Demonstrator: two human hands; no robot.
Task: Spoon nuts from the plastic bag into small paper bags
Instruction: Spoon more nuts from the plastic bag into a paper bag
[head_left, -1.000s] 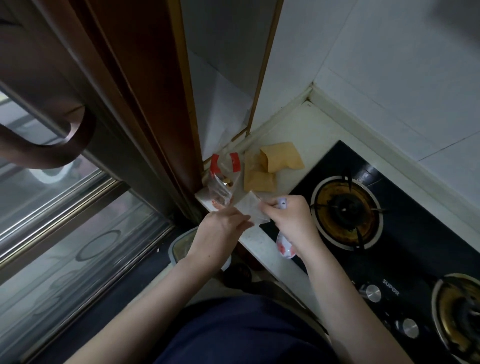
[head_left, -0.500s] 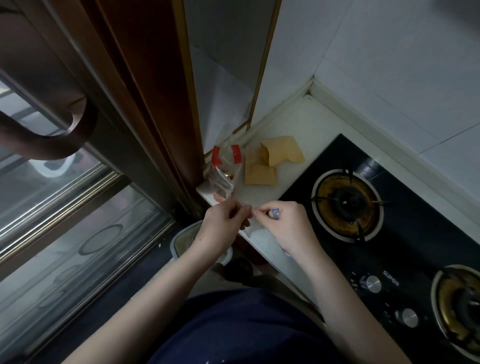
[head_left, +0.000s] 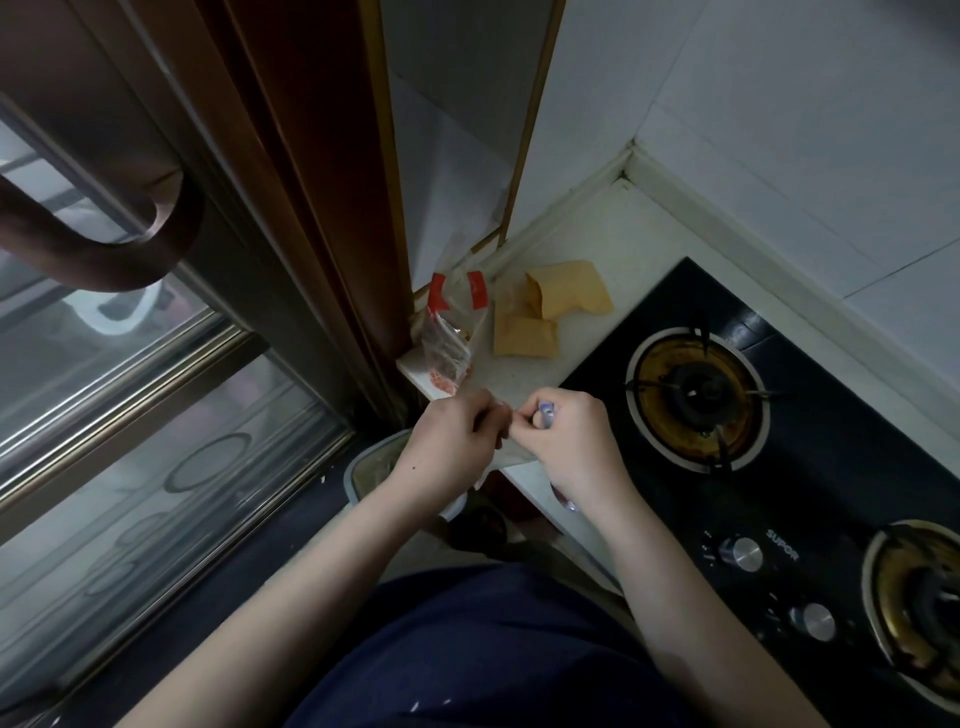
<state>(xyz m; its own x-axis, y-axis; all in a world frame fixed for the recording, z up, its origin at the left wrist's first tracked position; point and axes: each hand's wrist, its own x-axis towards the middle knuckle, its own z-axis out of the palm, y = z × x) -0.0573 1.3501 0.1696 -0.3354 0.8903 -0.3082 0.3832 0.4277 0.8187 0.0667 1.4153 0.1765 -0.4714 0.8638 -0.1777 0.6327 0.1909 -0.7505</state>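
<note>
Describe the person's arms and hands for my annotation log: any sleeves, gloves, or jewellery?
Both forearms are bare to the frame's lower edge, with no sleeves showing. The left hand and right hand wear no gloves; no rings, watch or bracelet are visible. A dark navy garment covers the body below.

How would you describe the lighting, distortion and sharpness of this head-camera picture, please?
Head view: dim and bluish, with the door frame darkest; wide-angle bending curves the door handle and the gas hob; reflections streak the glass door; the plastic bag and paper bags look soft; what the left hand and right hand pinch together is too hidden to make out.
</note>
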